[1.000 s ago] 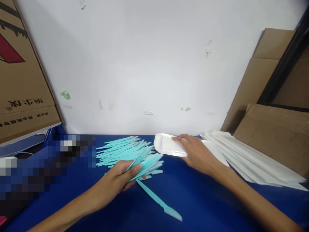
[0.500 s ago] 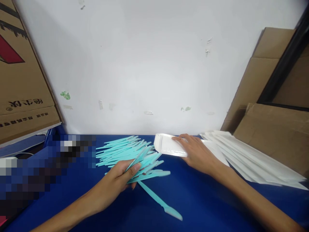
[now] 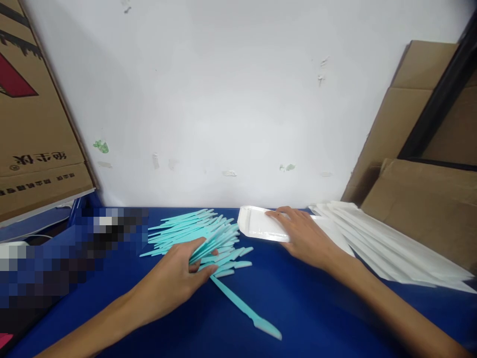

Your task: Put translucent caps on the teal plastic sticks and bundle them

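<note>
My left hand (image 3: 184, 268) is closed round a fanned bunch of turquoise eyebrow razors (image 3: 208, 243), their capped ends pointing up and to the right. Just behind and below it spreads a pile of similar razors (image 3: 175, 231) on the table, and which ones touch the hand is partly hidden. One single razor (image 3: 242, 303) lies apart, slanting down to the right. My right hand (image 3: 300, 231) grips a white bubble mailer (image 3: 261, 223) from its right side, fingers over the top. The mailer's flap end faces left, towards the pile.
Several white mailers (image 3: 383, 243) lie in a fanned stack on the right of the blue table (image 3: 316, 318). A brown cardboard box (image 3: 421, 209) stands behind them. Another printed carton (image 3: 37, 124) is at the left. A white wall (image 3: 238, 99) closes off the back.
My left hand has turned over and shifted slightly left, and the bunch of razors now tilts more upright, with the thumb lower. My right hand and the mailer have stayed put.
</note>
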`<action>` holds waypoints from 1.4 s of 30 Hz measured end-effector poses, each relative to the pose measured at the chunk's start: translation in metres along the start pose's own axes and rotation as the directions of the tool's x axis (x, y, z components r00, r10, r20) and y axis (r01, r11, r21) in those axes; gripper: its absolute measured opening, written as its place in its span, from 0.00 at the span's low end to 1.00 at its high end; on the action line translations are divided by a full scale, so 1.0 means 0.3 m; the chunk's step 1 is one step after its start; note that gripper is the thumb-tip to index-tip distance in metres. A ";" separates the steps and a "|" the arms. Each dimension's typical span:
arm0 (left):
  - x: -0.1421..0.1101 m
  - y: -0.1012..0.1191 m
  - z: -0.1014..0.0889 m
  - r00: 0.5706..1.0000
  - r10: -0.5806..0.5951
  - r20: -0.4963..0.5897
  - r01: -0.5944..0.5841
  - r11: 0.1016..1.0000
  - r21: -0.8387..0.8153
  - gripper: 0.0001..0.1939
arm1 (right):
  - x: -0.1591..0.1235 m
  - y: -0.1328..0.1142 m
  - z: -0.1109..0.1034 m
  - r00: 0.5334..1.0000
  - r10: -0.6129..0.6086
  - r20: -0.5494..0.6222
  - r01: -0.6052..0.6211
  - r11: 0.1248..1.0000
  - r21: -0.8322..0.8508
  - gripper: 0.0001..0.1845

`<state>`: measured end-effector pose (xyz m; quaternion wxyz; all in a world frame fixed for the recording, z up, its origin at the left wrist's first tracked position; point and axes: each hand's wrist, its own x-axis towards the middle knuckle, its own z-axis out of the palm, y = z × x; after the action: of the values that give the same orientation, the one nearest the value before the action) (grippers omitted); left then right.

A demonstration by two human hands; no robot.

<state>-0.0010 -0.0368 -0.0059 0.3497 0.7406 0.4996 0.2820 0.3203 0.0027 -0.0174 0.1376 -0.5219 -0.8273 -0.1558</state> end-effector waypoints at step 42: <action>0.011 -0.047 0.005 0.983 0.080 0.163 -0.171 0.702 0.691 0.13 | -0.003 0.005 0.003 1.000 -0.001 0.014 0.000 1.000 0.025 0.30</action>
<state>-0.0065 -0.0303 -0.0178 0.0516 0.8657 0.4955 0.0490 0.3219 0.0030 -0.0184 0.1381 -0.5211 -0.8302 -0.1419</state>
